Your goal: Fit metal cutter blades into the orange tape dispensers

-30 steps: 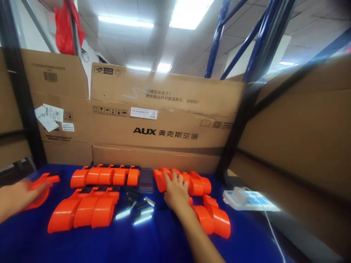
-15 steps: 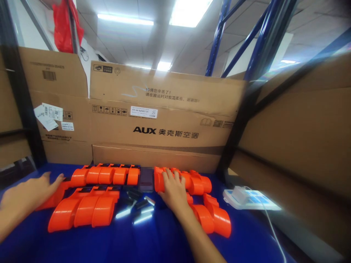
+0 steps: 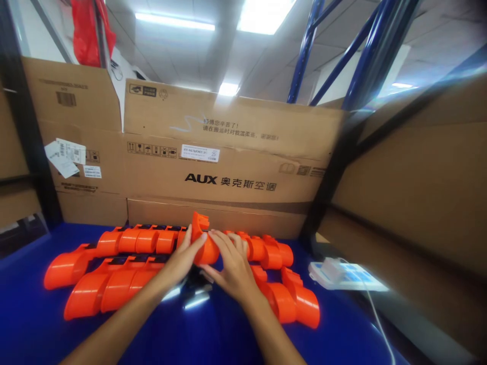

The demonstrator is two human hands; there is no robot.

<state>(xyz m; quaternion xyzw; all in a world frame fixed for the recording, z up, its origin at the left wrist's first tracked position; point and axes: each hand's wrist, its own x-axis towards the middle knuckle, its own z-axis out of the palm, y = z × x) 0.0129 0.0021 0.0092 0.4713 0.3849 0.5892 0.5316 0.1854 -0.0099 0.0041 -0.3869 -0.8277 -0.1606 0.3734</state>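
In the middle, my left hand (image 3: 185, 258) grips a glossy orange plastic piece (image 3: 209, 250) by its left side, thumb across the front. It has a rounded cup-like body and a notched tab pointing up. My right hand (image 3: 233, 261) is curled against the same piece from the right, fingertips at its top and thumb low. A small dark edge shows by those fingertips; I cannot make out what it is. Below the hands lie several black shiny pieces (image 3: 198, 299), partly hidden. Similar orange pieces with black inserts (image 3: 117, 289) line the left.
More orange pieces (image 3: 283, 301) lie in rows to the right, with no black inserts visible. A white power strip (image 3: 348, 276) with a plug and cable is at the right edge. Cardboard (image 3: 228, 172) stands behind the blue table surface (image 3: 171, 339), between dark rack posts (image 3: 323, 192).
My left hand has left the far-left orange piece and come to the middle. My right hand has lifted an orange piece from the right row and brought it leftward; both hands now hold it.
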